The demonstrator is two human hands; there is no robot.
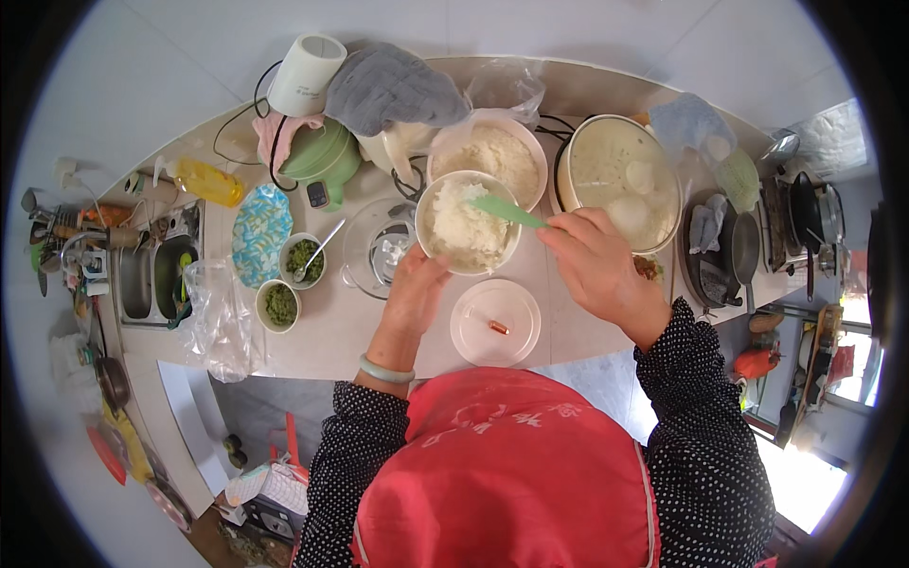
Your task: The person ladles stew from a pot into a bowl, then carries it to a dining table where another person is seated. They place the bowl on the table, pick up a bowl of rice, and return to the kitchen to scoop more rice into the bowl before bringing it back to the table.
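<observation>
My left hand (419, 287) grips the lower left rim of a white bowl (426, 245) that is heaped with cooked white rice (461, 220). In my right hand (593, 263) is the handle of a green rice paddle (508, 211), its blade against the rice at the bowl's upper right. Partly covered by this bowl, a larger pale pink bowl (538, 153) behind it also holds rice. Nearer to me lies a white plate or lid (493, 291) with a small brown, shiny object (498, 327) on it, too small to identify.
A large pot (625, 177) of cloudy liquid stands right of the rice. To the left are a glass bowl (362, 248), two small bowls of chopped greens (305, 259), a blue patterned plate (263, 234) and a plastic bag (224, 319). Pans (744, 245) sit far right; a sink (135, 284) is far left.
</observation>
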